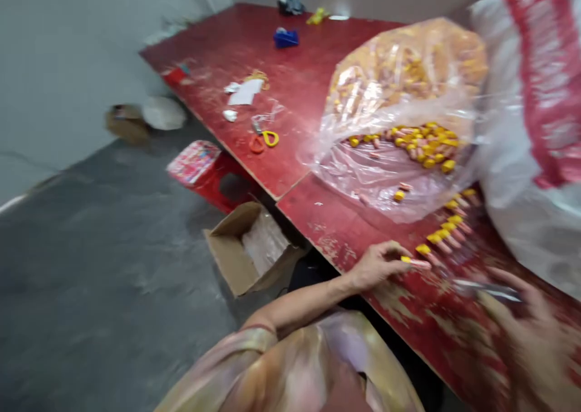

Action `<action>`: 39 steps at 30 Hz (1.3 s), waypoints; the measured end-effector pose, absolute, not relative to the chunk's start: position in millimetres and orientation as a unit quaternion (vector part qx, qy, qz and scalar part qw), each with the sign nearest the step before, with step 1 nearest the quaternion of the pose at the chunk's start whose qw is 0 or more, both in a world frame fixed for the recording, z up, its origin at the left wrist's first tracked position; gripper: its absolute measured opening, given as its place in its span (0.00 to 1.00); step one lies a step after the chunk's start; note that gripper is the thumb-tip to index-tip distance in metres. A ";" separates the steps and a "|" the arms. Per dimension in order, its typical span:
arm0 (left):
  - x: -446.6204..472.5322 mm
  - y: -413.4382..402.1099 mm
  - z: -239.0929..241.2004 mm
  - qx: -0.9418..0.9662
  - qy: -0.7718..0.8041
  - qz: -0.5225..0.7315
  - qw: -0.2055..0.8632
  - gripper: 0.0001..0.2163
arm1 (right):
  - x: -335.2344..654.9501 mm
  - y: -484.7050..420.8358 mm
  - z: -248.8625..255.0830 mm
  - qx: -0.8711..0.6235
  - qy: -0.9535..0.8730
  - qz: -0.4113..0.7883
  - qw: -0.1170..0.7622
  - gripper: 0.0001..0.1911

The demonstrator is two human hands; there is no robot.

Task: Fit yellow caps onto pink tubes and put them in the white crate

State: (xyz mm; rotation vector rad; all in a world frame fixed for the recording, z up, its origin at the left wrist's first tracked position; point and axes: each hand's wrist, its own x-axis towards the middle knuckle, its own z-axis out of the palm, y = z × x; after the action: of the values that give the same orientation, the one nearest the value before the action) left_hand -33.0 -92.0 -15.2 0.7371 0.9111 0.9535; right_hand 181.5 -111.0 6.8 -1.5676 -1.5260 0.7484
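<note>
My left hand [377,264] rests on the worn red table [290,79] and pinches a small pink tube with a yellow cap [415,262]. That tube lies at the near end of a row of like tubes [447,224] set side by side on the table. My right hand [526,333] is blurred at the lower right, with a thin shiny strip [488,289] at its fingertips. Whether it grips the strip I cannot make out. Behind the row, a big clear plastic bag [394,121] lies open, holding several more yellow-capped tubes [426,143].
A white sack with red print [535,97] fills the right side. Orange-and-yellow scissors [263,140], paper scraps [245,91] and a blue object [285,37] lie farther along the table. An open cardboard box [249,245] and a red stool [218,179] stand on the grey floor.
</note>
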 end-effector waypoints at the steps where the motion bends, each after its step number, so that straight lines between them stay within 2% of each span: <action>1: -35.9 -91.4 -13.8 0.329 0.408 0.435 0.732 0.20 | 172.8 -114.0 5.0 -0.626 -0.562 0.329 0.430 0.20; 4: -41.0 -86.9 -14.8 0.312 0.395 0.447 0.740 0.20 | 155.2 -114.0 -3.5 -0.573 -0.491 0.437 0.489 0.20; 6: -42.1 -84.7 -17.7 0.311 0.392 0.453 0.738 0.19 | 151.7 -113.4 -6.3 -0.567 -0.495 0.439 0.490 0.21; 14: -44.0 -84.3 -14.8 0.364 0.405 0.452 0.706 0.14 | 151.1 -125.9 2.8 -0.562 -0.635 0.418 0.325 0.34; 15: -44.5 -83.7 -13.6 0.375 0.408 0.446 0.703 0.14 | 152.0 -125.5 2.6 -0.564 -0.651 0.397 0.317 0.32; 18: -45.0 -81.7 -12.6 0.428 0.411 0.428 0.682 0.14 | 155.7 -121.6 0.3 -0.546 -0.689 0.340 0.334 0.17; 20: -42.8 -82.5 -13.5 0.481 0.409 0.419 0.653 0.13 | 155.6 -118.4 -1.9 -0.514 -0.722 0.313 0.341 0.10; 25: -27.2 -99.0 -13.8 0.563 0.428 0.435 0.557 0.14 | 138.4 -113.6 -10.2 -0.489 -0.740 0.275 0.370 0.09; 29: -25.6 -103.1 -10.7 0.575 0.444 0.441 0.528 0.18 | 124.9 -111.9 -20.4 -0.518 -0.711 0.228 0.417 0.06; 31: -29.1 -92.9 -9.4 0.581 0.440 0.414 0.545 0.19 | 122.8 -112.0 -22.8 -0.526 -0.690 0.262 0.424 0.06; 34: -29.0 -71.7 -8.6 0.528 0.467 0.392 0.592 0.27 | 120.4 -114.2 -19.1 -0.497 -0.704 0.303 0.406 0.06; 37: -17.6 -61.1 -9.7 0.456 0.469 0.397 0.644 0.34 | 114.6 -118.1 -12.3 -0.421 -0.760 0.289 0.402 0.06; 39: -7.9 -62.0 -10.0 0.469 0.442 0.382 0.663 0.34 | 110.4 -119.9 -11.6 -0.387 -0.780 0.276 0.406 0.06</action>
State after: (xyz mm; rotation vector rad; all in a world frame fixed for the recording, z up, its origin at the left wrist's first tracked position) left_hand -7.9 -62.0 -10.0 1.0596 0.9979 0.8640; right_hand 110.4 -119.9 -11.6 -0.9775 -1.9680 0.6969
